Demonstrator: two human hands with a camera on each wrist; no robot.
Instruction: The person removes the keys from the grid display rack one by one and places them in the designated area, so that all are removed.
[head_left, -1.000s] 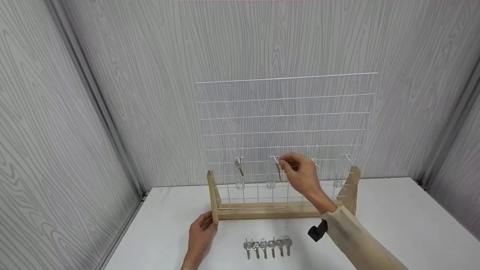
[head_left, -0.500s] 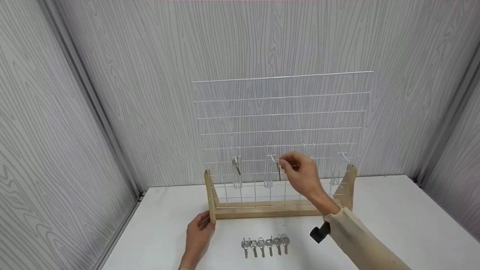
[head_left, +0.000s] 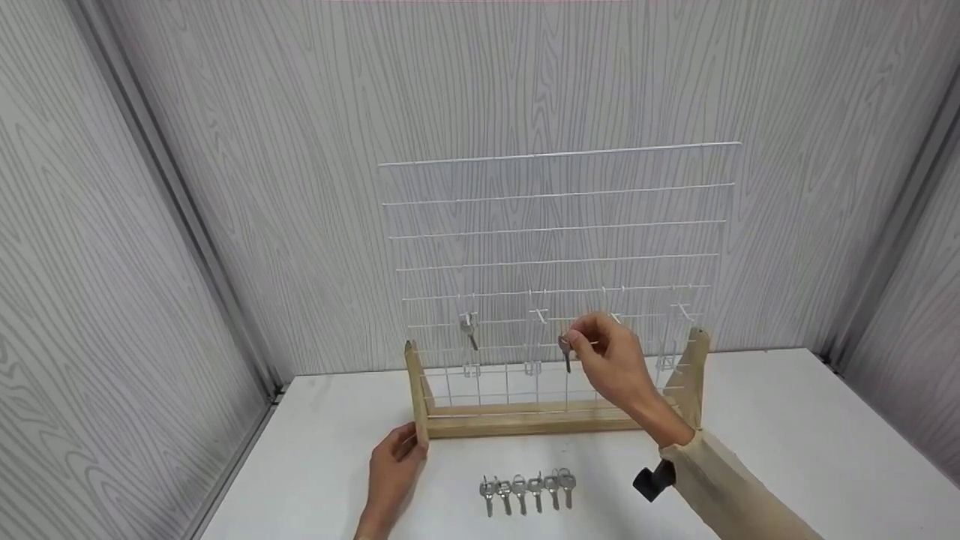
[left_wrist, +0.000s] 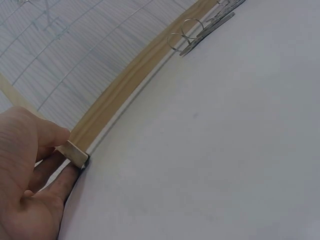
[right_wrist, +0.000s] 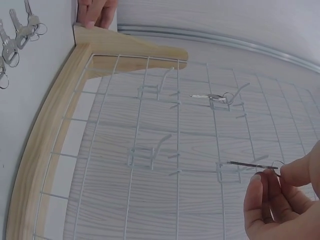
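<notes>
My right hand (head_left: 616, 364) pinches a silver key (head_left: 566, 358) by its ring, between thumb and fingertips; the blade points down. It is in front of the white wire grid rack, to the right of a bare hook (head_left: 539, 316). In the right wrist view the ring (right_wrist: 278, 165) shows at the fingertips, close to a lower hook. Another key (head_left: 469, 331) hangs on the hook at the left. My left hand (head_left: 392, 471) holds the front end of the rack's left wooden side piece (left_wrist: 73, 153), thumb on one face and fingers on the other.
Several silver keys with rings (head_left: 520, 493) lie in a row on the white table (head_left: 322, 435), in front of the rack's wooden base (head_left: 525, 426). Another hook (head_left: 682, 311) sits at the right of the grid. Wood-patterned grey walls stand behind and on both sides.
My right hand has drawn the key away from the second hook, slightly right and down. My left hand keeps its hold on the rack. The head view has shifted a little.
</notes>
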